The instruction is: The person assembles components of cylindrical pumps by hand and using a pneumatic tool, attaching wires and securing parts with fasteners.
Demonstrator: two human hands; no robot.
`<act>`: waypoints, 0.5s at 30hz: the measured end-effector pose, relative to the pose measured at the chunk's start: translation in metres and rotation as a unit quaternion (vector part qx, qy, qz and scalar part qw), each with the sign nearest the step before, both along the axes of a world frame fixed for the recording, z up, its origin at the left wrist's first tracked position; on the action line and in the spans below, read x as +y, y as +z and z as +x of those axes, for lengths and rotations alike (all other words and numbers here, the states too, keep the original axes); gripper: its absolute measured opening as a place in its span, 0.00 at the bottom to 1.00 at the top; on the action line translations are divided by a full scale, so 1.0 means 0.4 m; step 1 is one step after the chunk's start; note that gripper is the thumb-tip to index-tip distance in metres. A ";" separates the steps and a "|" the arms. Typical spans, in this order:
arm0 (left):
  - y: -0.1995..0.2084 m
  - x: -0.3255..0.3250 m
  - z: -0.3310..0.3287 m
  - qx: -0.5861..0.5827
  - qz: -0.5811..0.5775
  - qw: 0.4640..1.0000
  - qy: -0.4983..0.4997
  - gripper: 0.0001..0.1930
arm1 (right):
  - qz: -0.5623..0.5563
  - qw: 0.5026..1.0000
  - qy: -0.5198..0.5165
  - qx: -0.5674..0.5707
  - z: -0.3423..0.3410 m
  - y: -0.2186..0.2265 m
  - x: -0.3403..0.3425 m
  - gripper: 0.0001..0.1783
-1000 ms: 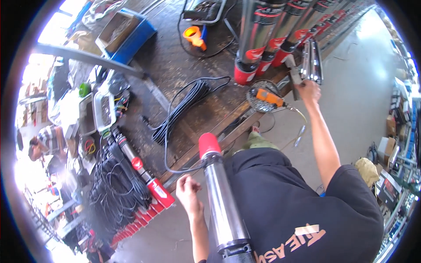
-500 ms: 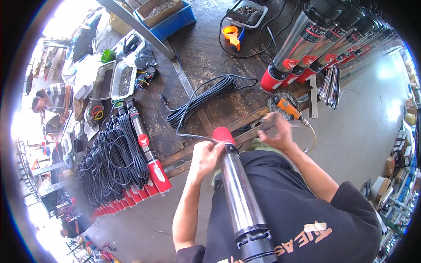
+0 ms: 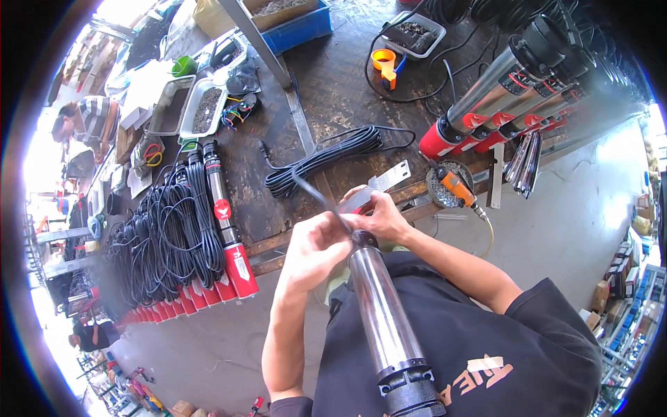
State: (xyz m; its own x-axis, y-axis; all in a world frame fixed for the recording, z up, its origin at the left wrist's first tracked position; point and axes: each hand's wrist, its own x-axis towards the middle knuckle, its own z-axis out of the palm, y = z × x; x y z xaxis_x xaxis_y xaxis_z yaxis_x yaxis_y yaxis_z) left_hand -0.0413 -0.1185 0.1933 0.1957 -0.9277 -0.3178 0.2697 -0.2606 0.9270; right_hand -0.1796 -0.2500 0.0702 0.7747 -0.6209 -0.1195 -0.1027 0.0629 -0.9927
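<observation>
L hand (image 3: 313, 251) half-curled at thin blk cable (image 3: 314, 189), hold unclear; R hand (image 3: 384, 217) pinches perforated silver strip (image 3: 393, 177), hard pressing may nick cable

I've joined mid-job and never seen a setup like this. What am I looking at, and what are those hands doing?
There is no machine here: these are a person's own bare hands. The view comes from a wide fisheye camera on their head, looking down, so straight edges bend near the rim.

The right hand holds a metal strip. The left hand is at a black cable by the upper end of a steel cylinder; how firmly it grips is unclear.

On the dark workbench lie a bundle of black cable and a blue box. An orange tool is near the bench's edge.
</observation>
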 end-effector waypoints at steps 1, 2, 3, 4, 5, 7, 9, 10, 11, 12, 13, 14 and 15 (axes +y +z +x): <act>0.011 -0.002 0.009 0.032 -0.027 0.999 0.009 0.20 | 0.010 1.000 0.022 0.002 0.001 0.003 -0.006 0.20; 0.020 -0.004 0.018 0.064 -0.052 0.996 0.019 0.24 | 0.022 0.999 0.043 0.002 0.004 0.007 -0.004 0.21; -0.018 -0.005 0.031 -0.177 -0.059 0.982 -0.011 0.33 | 0.041 0.997 0.020 -0.055 0.017 0.001 0.009 0.22; -0.041 -0.003 0.019 -0.486 -0.026 0.873 -0.037 0.39 | 0.062 0.996 0.041 -0.048 0.021 0.000 0.012 0.21; -0.082 -0.009 0.011 -0.556 -0.043 0.829 -0.035 0.39 | 0.080 0.994 0.063 -0.038 0.028 0.000 0.009 0.21; -0.157 -0.010 0.009 -0.537 -0.049 0.841 -0.033 0.37 | 0.083 0.986 0.145 0.014 0.034 0.004 -0.003 0.22; -0.215 0.014 0.052 -0.530 -0.053 0.845 -0.054 0.32 | 0.013 0.980 0.167 0.110 0.016 0.079 -0.040 0.32; -0.222 0.028 0.064 -0.590 -0.056 0.803 -0.071 0.31 | -0.005 0.969 0.163 0.183 -0.009 0.082 -0.058 0.37; -0.202 0.042 0.059 -0.640 -0.050 0.763 -0.074 0.26 | -0.051 0.980 0.040 0.190 -0.048 0.067 -0.061 0.45; -0.210 0.062 0.062 -0.648 -0.025 0.754 -0.101 0.23 | -0.090 0.980 -0.018 0.174 -0.071 0.046 -0.052 0.46; -0.212 0.082 0.053 -0.642 -0.021 0.758 -0.115 0.23 | -0.123 0.985 0.019 0.121 -0.103 0.035 -0.061 0.39; -0.200 0.098 0.041 -0.635 -0.016 0.761 -0.133 0.25 | -0.152 0.984 0.054 0.068 -0.125 0.055 -0.063 0.32; -0.194 0.108 0.033 -0.604 -0.018 0.785 -0.136 0.23 | -0.183 0.971 0.141 0.054 -0.147 0.039 -0.077 0.26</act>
State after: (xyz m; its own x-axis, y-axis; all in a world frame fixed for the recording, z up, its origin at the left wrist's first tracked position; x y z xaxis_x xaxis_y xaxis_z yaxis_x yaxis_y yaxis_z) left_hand -0.0280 -0.0752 0.1157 0.1271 -0.9916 -0.0259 -0.8731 -0.1242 0.4715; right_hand -0.2384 -0.2809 0.0858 0.9154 -0.4019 -0.0213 -0.1697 -0.3374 -0.9259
